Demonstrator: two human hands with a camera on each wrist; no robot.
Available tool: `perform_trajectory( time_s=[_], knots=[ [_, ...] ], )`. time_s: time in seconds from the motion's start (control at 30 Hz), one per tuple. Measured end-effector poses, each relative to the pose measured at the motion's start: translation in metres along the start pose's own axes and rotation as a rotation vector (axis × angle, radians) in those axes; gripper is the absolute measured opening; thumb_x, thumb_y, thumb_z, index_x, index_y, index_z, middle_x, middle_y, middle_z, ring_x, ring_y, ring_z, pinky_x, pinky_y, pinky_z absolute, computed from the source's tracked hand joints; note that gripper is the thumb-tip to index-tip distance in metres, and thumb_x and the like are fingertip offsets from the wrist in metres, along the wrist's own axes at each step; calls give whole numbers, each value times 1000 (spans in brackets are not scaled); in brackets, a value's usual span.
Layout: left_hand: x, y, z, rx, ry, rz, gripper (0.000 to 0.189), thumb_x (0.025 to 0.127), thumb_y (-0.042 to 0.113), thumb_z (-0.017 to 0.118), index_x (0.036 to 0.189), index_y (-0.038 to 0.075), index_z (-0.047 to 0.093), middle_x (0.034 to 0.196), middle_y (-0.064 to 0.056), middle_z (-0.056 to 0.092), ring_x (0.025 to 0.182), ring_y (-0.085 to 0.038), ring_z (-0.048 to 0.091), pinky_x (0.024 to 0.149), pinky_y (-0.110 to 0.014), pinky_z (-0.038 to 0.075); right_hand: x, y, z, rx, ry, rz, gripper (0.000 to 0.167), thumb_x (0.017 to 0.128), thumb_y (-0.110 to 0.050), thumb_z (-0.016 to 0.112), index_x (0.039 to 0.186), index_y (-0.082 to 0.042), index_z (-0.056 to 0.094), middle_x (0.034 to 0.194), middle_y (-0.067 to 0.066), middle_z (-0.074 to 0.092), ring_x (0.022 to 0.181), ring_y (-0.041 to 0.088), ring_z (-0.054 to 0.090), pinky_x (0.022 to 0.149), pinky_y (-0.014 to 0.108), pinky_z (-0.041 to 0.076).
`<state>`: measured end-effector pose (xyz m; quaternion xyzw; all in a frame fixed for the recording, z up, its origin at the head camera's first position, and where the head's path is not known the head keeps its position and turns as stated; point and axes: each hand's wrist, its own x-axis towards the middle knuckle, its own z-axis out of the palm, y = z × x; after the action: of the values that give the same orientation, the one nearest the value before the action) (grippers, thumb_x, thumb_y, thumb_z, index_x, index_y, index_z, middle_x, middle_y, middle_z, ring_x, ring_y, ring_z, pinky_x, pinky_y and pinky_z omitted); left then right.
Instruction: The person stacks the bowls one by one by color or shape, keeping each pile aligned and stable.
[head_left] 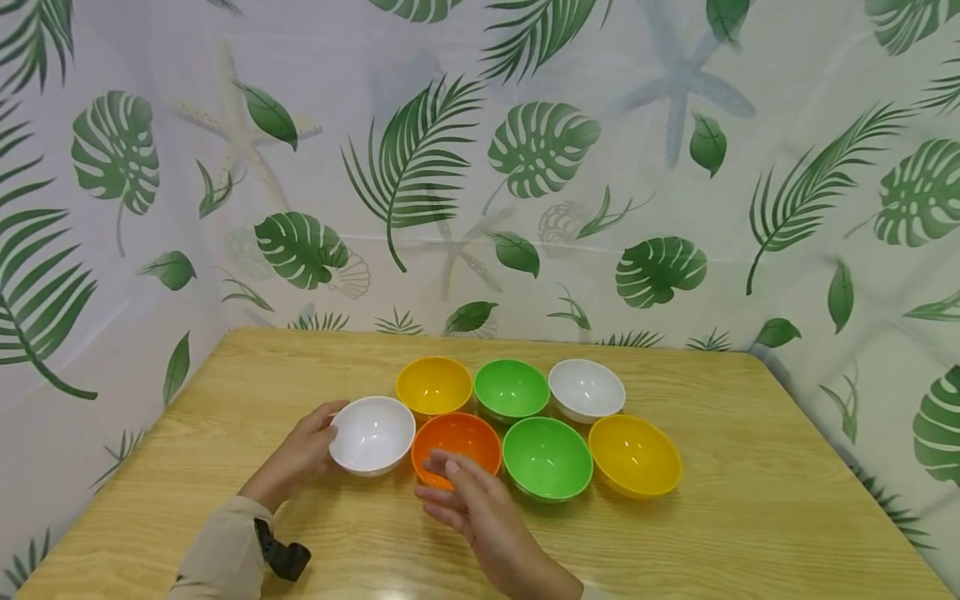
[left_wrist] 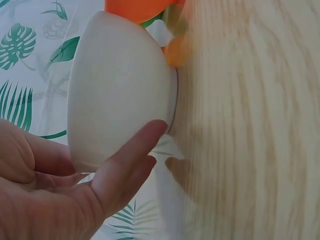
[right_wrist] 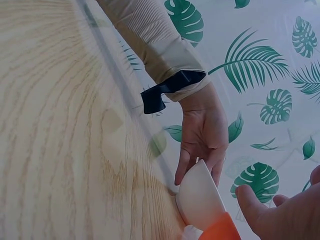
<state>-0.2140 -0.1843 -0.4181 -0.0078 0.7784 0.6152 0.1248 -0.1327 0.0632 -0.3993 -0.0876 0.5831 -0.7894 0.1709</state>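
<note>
A white bowl (head_left: 372, 437) stands at the left end of the front row of bowls. My left hand (head_left: 303, 454) holds it by its left side, with the thumb and fingers on opposite faces of the wall near the rim. In the left wrist view the white bowl (left_wrist: 117, 95) shows its outer side, with fingers (left_wrist: 132, 145) along it. My right hand (head_left: 487, 525) hovers in front of and partly over the orange bowl (head_left: 457, 429), its fingers extended and holding nothing. Part of the orange bowl is hidden behind that hand.
Right of the orange bowl sit a green bowl (head_left: 547, 458) and a yellow bowl (head_left: 635, 456). Behind them are another yellow bowl (head_left: 434, 386), a green bowl (head_left: 512, 389) and a white bowl (head_left: 587, 390). The wooden table (head_left: 765, 500) meets a leaf-patterned cloth (head_left: 570, 275) at the back.
</note>
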Motion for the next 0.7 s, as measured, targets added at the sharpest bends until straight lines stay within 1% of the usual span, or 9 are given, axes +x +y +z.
perform_trajectory(
  time_s=[0.1,0.3,0.53,0.7],
  knots=[
    [0,-3,-1,-14,-10,8,47,101,1,25,148,-5,20,147,-36,23,124,-49,43,84,-47,55,0,0,0,-6,-4,-3,51,104,-28,38,141,8,36,142,25,41,120,34,55,100,36,47],
    [0,-5,-3,0,-8,23,46,102,-1,25,147,-5,21,146,-36,25,123,-47,44,84,-47,55,1,1,0,-18,0,-2,51,104,-28,39,140,8,37,140,26,43,120,34,55,100,37,47],
    [-2,-7,-3,23,21,38,46,101,-1,25,147,-6,22,145,-38,26,119,-46,47,79,-43,57,2,1,0,-29,3,6,57,104,-37,37,139,8,39,140,25,45,121,33,55,100,35,46],
    [-2,-8,-5,44,46,49,47,101,1,25,148,-5,21,147,-36,24,121,-48,45,80,-44,57,3,0,1,-23,-6,-8,55,105,-34,36,139,9,38,140,25,44,122,33,54,102,35,45]
  ],
)
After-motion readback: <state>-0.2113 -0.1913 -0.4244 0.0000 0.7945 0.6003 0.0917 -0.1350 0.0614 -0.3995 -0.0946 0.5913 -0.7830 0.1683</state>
